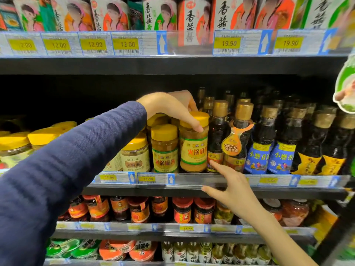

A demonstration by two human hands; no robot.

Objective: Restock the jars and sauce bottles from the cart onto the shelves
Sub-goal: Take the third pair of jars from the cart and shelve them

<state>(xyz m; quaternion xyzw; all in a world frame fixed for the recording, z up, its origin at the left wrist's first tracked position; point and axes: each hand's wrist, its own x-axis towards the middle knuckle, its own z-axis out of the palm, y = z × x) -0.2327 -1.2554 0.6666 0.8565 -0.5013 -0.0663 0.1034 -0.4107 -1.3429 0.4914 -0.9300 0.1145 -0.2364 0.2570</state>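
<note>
A tall store shelving unit fills the view, its middle shelf (192, 190) carrying a price strip along the front edge and rows of goods behind it. The upper shelf (172, 64) holds big labelled sauce packs above yellow price tags, and the lower shelf (172, 234) holds red-lidded jars. Across the left of the view runs a dark blue sleeve (63, 169) leading to the left hand (171, 106), which reaches over the middle shelf from above. Its fingers (197, 128) are closed around the yellow lid of a jar (194, 148) of tan paste with a yellow and green label; this jar stands upright at the front of the middle shelf, just beside a matching yellow-lidded jar (165, 148) on its left and touching or nearly touching the dark sauce bottles (261, 143) with gold caps on its right. The right hand (232, 191), bare-armed, is raised in front of the shelf edge with its fingers spread and released, the index tip near the base of a dark bottle, holding nothing.
</note>
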